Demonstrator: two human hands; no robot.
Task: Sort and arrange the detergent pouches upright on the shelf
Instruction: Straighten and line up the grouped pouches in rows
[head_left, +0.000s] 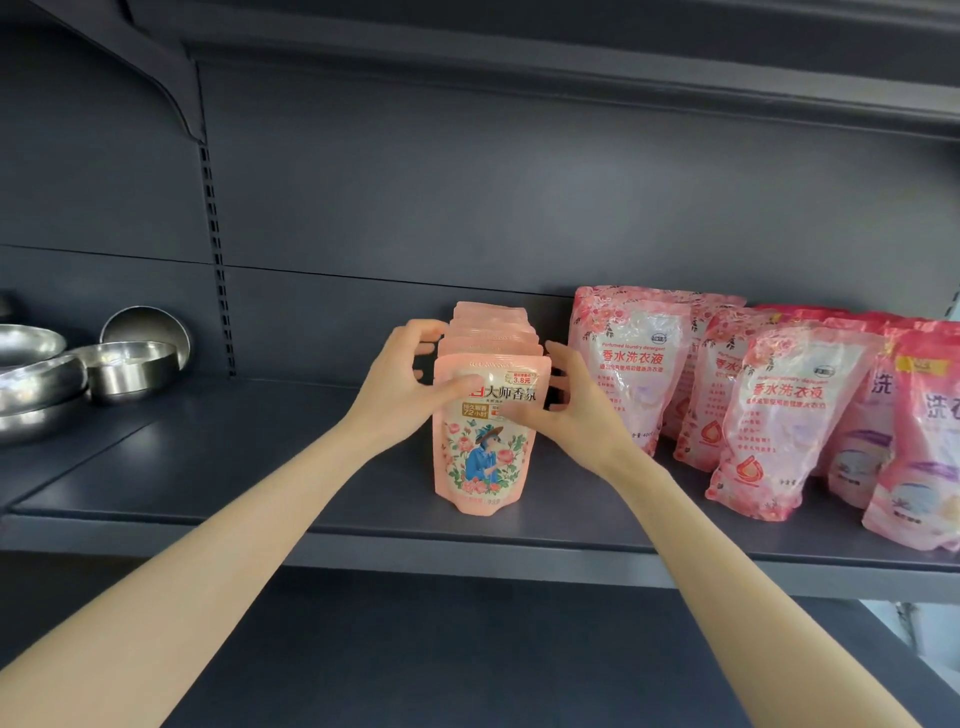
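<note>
A row of several small peach-pink detergent pouches stands upright, one behind another, in the middle of the dark grey shelf. My left hand grips the row from its left side, thumb across the front pouch and fingers curled over the pouches behind. My right hand grips it from the right, thumb on the front pouch's face. To the right stand larger pink floral pouches, a second row of them nearer the front, and deeper pink ones at the far right.
Several stainless steel bowls are stacked on the adjoining shelf section at the far left. A slotted upright divides the back panel. Another shelf board hangs overhead, and a lower one lies below.
</note>
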